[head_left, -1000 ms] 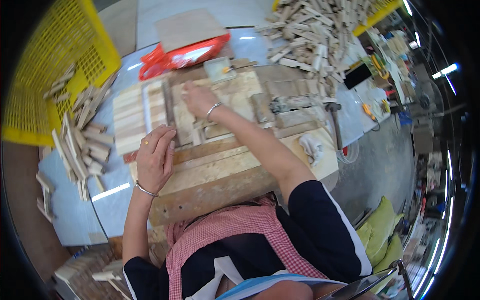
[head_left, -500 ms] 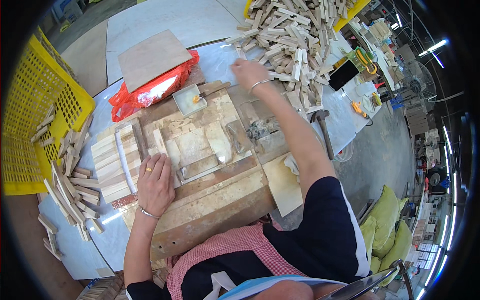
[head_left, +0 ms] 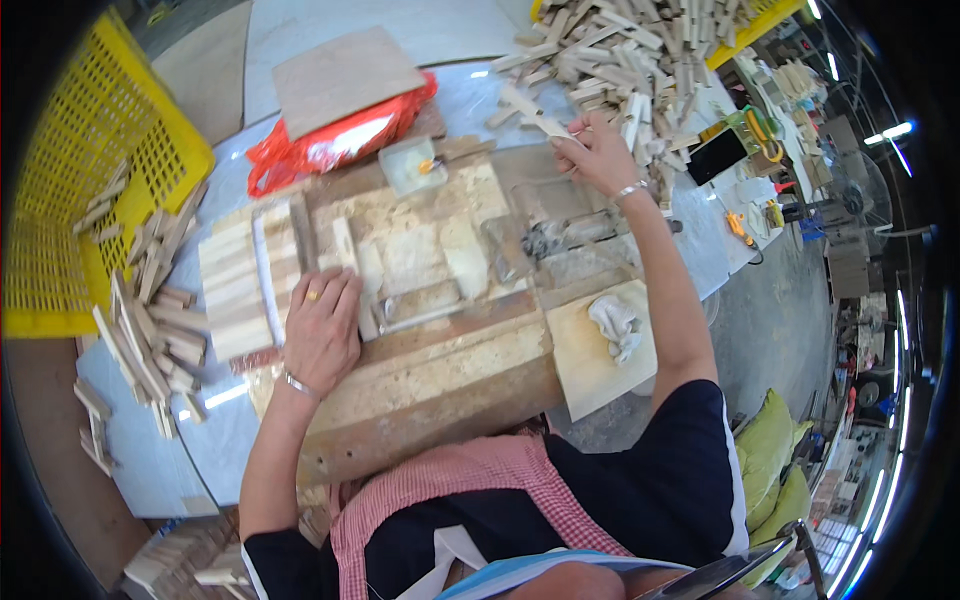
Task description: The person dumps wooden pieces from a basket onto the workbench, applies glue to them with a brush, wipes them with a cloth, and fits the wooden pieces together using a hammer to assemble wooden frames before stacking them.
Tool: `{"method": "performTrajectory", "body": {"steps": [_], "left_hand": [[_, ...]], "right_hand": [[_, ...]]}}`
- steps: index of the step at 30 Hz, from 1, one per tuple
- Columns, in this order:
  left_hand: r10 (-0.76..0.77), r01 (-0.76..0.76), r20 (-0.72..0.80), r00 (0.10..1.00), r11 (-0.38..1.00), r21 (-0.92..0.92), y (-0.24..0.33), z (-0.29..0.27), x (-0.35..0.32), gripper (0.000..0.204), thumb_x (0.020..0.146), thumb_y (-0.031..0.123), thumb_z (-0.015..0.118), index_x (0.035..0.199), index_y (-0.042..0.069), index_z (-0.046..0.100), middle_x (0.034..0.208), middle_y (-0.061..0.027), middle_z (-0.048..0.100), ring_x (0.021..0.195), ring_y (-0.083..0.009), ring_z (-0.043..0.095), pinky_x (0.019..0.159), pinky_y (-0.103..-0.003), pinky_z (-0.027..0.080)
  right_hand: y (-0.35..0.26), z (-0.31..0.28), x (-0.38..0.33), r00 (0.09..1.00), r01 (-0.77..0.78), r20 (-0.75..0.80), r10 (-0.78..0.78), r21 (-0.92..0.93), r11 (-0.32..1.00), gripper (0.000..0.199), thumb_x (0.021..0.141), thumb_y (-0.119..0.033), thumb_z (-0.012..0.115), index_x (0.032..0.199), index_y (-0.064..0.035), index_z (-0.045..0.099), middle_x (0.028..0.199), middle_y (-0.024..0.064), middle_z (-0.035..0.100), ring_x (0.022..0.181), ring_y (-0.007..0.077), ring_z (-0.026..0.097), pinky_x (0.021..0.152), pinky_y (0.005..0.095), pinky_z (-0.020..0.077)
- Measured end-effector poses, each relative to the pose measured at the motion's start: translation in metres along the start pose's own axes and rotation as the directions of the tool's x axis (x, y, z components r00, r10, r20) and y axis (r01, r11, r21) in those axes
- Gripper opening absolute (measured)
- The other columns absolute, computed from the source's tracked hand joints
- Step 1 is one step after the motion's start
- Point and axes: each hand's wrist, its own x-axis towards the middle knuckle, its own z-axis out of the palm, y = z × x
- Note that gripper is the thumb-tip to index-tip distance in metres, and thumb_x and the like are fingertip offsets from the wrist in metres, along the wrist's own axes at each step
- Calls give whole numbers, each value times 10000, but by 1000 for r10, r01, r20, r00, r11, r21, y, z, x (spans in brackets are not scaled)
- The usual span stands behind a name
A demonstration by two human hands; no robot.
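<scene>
from the head view, a workshop with a grey floor [head_left: 765, 325] dims toward the right, where the shelves blur into the dark lens rim. on the pale table [head_left: 160, 470], a yellow basket [head_left: 150, 110] is cut off at left; a heap of wooden pieces [head_left: 640, 65] runs past the top edge. a flat board [head_left: 345, 75] partly hides a red plastic bag [head_left: 350, 145]. lettering on the far items is too small to make out. the left hand [head_left: 322, 345] lies palm down, fingers together, over the lower part of an upright-lying wooden strip [head_left: 343, 242] on the worn work board [head_left: 430, 225]; whether it grips, i cannot tell. the right arm reaches out, elbow bent, and the right hand [head_left: 603, 157] has thumb and forefinger pinched on the near end of a pale stick [head_left: 550, 127], slightly blurred, beside the heap.
</scene>
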Motion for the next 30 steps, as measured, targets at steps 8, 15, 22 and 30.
{"method": "performTrajectory", "body": {"steps": [8, 15, 22, 30], "left_hand": [[14, -14, -19, 1000, 1000, 10, -6, -1, -2, 315, 770, -29, 513, 1080, 10, 552, 1069, -110, 596, 1046, -277, 536, 940, -398, 401], [13, -13, -31, 999, 1000, 5, -5, -1, -10, 364, 729, -41, 521, 1089, 9, 541, 1080, -104, 599, 1044, -273, 540, 937, -389, 407], [4, -4, -43, 999, 1000, -9, -6, 0, -12, 388, 718, -44, 526, 1103, 5, 534, 1092, -113, 600, 1044, -280, 547, 944, -394, 410], [-18, 20, -36, 999, 999, 51, -2, 1, -9, 355, 792, 63, 582, 1135, -9, 529, 1155, -133, 581, 1134, -308, 510, 986, -427, 389]], "right_hand": [[-41, 82, -95, 668, 704, 381, -639, -46, 709, 227, 835, -271, 654, 953, -79, 683, 822, 76, 615, 836, 261, 603, 726, 368, 477], [-44, 101, -98, 529, 839, 472, -705, -169, 517, 215, 799, -176, 656, 1008, -146, 699, 814, 40, 600, 846, 248, 546, 768, 341, 472], [-47, 103, -90, 521, 793, 535, -665, -15, 609, 220, 810, -125, 637, 1021, -153, 694, 838, 52, 608, 872, 254, 570, 789, 365, 479], [-50, 112, -78, 509, 742, 528, -680, 132, 658, 227, 795, 2, 616, 1012, -64, 642, 851, 72, 635, 784, 220, 607, 719, 331, 498]]}}
